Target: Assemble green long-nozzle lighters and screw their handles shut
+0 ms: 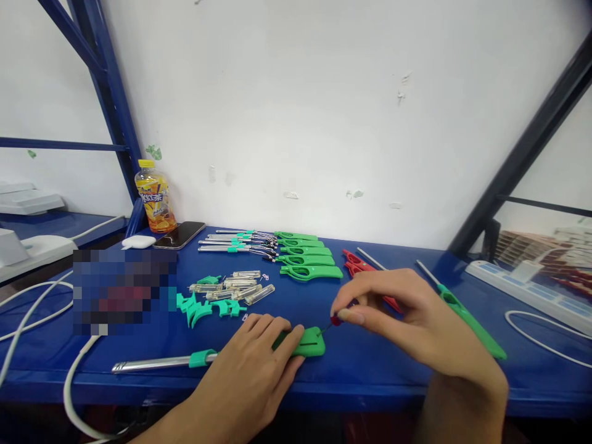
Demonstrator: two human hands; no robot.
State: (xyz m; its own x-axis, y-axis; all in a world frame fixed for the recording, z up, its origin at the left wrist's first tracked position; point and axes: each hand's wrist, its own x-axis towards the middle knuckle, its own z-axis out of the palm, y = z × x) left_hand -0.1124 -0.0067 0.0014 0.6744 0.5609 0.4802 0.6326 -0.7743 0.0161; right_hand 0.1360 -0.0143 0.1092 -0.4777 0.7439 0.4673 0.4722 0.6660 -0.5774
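Note:
A green long-nosed lighter body with a metal tube lies along the front of the blue table. My left hand rests flat on its green handle, fingers laid over it and holding it down. My right hand pinches a small red part between thumb and forefinger, right at the handle's right end. A thin wire runs from the red part toward the handle.
Several green lighter shells with metal tubes lie in a row at the back. Clear tubes and green triggers sit left of centre. Red parts, another green lighter, a drink bottle, a phone, white cables.

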